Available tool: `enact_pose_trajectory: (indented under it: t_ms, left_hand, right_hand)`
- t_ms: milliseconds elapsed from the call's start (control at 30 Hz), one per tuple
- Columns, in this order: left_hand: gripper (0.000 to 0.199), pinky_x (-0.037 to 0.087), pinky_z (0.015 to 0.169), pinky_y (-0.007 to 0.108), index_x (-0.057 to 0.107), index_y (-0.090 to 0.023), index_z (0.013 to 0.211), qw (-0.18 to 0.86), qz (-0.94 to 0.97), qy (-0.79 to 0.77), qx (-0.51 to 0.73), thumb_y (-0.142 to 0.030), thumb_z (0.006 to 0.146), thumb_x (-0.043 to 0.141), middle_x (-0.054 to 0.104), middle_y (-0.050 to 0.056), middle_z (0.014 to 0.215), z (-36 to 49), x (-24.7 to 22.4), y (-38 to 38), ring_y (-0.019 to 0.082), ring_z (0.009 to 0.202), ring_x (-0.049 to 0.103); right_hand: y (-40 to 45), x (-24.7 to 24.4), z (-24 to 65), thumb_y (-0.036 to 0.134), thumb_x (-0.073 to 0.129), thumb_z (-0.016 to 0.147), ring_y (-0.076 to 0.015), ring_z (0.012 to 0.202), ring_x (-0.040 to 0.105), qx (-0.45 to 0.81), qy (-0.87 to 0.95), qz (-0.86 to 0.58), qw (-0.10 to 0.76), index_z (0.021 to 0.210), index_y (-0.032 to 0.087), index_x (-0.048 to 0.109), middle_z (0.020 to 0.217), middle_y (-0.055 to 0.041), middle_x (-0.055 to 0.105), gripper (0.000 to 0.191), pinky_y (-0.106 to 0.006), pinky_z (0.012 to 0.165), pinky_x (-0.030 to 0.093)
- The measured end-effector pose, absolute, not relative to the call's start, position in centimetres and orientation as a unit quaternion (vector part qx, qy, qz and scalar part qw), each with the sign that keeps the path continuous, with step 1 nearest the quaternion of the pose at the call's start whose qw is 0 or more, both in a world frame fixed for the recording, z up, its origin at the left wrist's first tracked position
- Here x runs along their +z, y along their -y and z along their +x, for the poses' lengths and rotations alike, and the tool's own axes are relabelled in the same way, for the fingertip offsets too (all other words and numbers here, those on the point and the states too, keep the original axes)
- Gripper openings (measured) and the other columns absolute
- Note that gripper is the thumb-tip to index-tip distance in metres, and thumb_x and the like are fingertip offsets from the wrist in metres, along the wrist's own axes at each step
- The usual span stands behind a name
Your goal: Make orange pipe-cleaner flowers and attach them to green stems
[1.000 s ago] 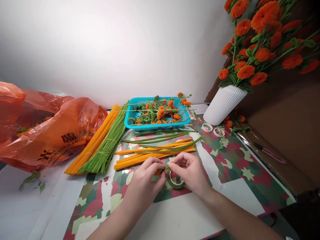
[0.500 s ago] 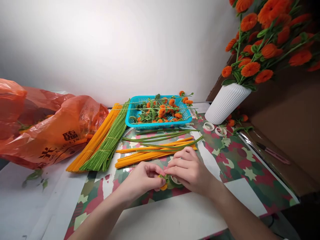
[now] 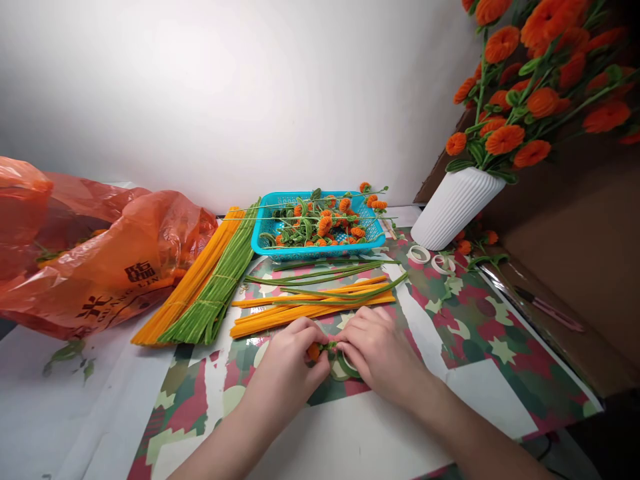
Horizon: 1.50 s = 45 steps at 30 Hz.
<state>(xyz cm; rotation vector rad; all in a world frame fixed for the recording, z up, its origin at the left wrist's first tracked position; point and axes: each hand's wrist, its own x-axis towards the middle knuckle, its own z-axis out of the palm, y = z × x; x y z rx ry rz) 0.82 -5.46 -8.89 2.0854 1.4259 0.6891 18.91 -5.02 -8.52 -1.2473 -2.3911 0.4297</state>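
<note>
"Where's the orange flower (image 3: 313, 351)?"
"Six o'clock, pinched by the left hand (image 3: 291, 358); fingers of the right hand (image 3: 381, 353) grasp its green stem (image 3: 329, 345). Twelve o'clock from it: blue basket (image 3: 320, 252)."

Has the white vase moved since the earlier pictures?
No, the white vase stands just where it did against the white tape rolls; only the camera view shifted.
</note>
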Motion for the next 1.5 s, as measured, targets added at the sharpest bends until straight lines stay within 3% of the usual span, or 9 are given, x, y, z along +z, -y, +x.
enact_pose_trajectory:
  t_ms: [200, 367, 667, 767, 867, 933, 1067, 1300, 1500]
  left_hand:
    - [0.020, 0.054, 0.061, 0.028, 0.063, -0.018, 0.084, 0.101, 0.849, -0.450, 0.257, -0.010, 0.088, 0.045, 0.063, 0.006, 0.084, 1.1, -10.2, 6.1, 0.018, 0.073, 0.063]
    - [0.023, 0.054, 0.063, 0.028, 0.062, -0.017, 0.090, 0.042, 0.873, -0.410, 0.262, -0.008, 0.093, 0.040, 0.064, 0.007, 0.088, 1.3, -10.4, 6.3, 0.019, 0.078, 0.062]
    - [0.020, 0.053, 0.077, 0.029, 0.062, -0.016, 0.098, 0.015, 0.864, -0.361, 0.352, -0.003, 0.088, 0.050, 0.068, 0.008, 0.095, 0.6, -9.5, 5.7, 0.019, 0.086, 0.063]
    - [0.016, 0.054, 0.071, 0.026, 0.065, -0.019, 0.088, 0.126, 0.814, -0.426, 0.374, -0.008, 0.084, 0.054, 0.068, 0.005, 0.090, 0.5, -9.1, 5.5, 0.017, 0.080, 0.065]
    - [0.011, 0.051, 0.057, 0.023, 0.068, -0.019, 0.079, 0.345, 0.717, -0.499, 0.343, -0.013, 0.075, 0.059, 0.069, 0.004, 0.086, 0.2, -8.6, 5.0, 0.014, 0.068, 0.063]
    - [0.012, 0.048, 0.052, 0.023, 0.069, -0.017, 0.077, 0.507, 0.621, -0.519, 0.295, -0.016, 0.068, 0.062, 0.068, 0.003, 0.079, 0.0, -8.2, 4.6, 0.013, 0.061, 0.060]
    - [0.016, 0.045, 0.050, 0.022, 0.070, -0.013, 0.074, 0.691, 0.472, -0.503, 0.214, -0.022, 0.060, 0.068, 0.061, -0.001, 0.059, -0.2, -7.5, 4.0, 0.010, 0.051, 0.052]
    - [0.016, 0.041, 0.047, 0.021, 0.068, -0.014, 0.075, 0.699, 0.490, -0.492, 0.173, -0.023, 0.062, 0.065, 0.060, -0.002, 0.057, -0.2, -7.3, 4.0, 0.009, 0.049, 0.048]
    - [0.019, 0.044, 0.055, 0.022, 0.067, -0.019, 0.074, 0.408, 0.750, -0.448, 0.264, -0.006, 0.067, 0.055, 0.066, 0.003, 0.082, 0.1, -8.4, 4.6, 0.013, 0.068, 0.057]
  right_hand:
    - [5.9, -8.6, 18.5, 0.014, 0.051, 0.089, -0.0170, 0.069, 0.057, 0.284, 0.769, -0.542, 0.184, 0.071, 0.018, 0.057, 0.075, -0.0036, 0.065, 0.019, -0.027, 0.058, 0.036]
    - [5.9, -8.8, 18.8, 0.020, 0.049, 0.087, -0.0113, 0.051, 0.043, 0.408, 0.707, -0.547, 0.184, 0.057, 0.019, 0.044, 0.056, 0.0018, 0.050, 0.031, -0.024, 0.048, 0.028]
    - [4.4, -8.5, 18.8, 0.044, 0.060, 0.078, -0.0039, 0.033, 0.038, 0.792, 0.386, -0.435, 0.186, 0.067, 0.016, 0.057, 0.053, 0.0066, 0.047, 0.030, -0.018, 0.034, 0.024]
    - [4.6, -8.5, 18.8, 0.041, 0.054, 0.085, -0.0068, 0.041, 0.045, 0.705, 0.505, -0.451, 0.211, 0.071, 0.016, 0.060, 0.059, 0.0027, 0.053, 0.029, -0.019, 0.040, 0.034]
    - [4.8, -8.1, 19.1, 0.024, 0.058, 0.085, -0.0165, 0.074, 0.060, 0.421, 0.732, -0.456, 0.282, 0.091, 0.017, 0.067, 0.086, -0.0053, 0.065, 0.012, -0.028, 0.064, 0.048]
    - [4.6, -7.8, 19.6, 0.016, 0.059, 0.085, -0.0203, 0.090, 0.059, 0.283, 0.817, -0.398, 0.307, 0.108, 0.019, 0.065, 0.099, -0.0075, 0.067, 0.024, -0.033, 0.078, 0.048]
    - [4.1, -7.5, 20.3, 0.020, 0.049, 0.096, -0.0158, 0.079, 0.059, 0.209, 0.876, -0.289, 0.326, 0.103, 0.020, 0.066, 0.090, -0.0054, 0.070, 0.018, -0.029, 0.072, 0.046]
    - [4.2, -7.6, 20.1, 0.019, 0.047, 0.095, -0.0149, 0.072, 0.056, 0.257, 0.864, -0.334, 0.274, 0.082, 0.018, 0.063, 0.077, -0.0032, 0.066, 0.021, -0.028, 0.066, 0.041]
    - [4.9, -8.1, 19.1, 0.018, 0.053, 0.086, -0.0102, 0.054, 0.042, 0.431, 0.726, -0.480, 0.240, 0.056, 0.018, 0.048, 0.057, 0.0031, 0.050, 0.030, -0.022, 0.050, 0.030]
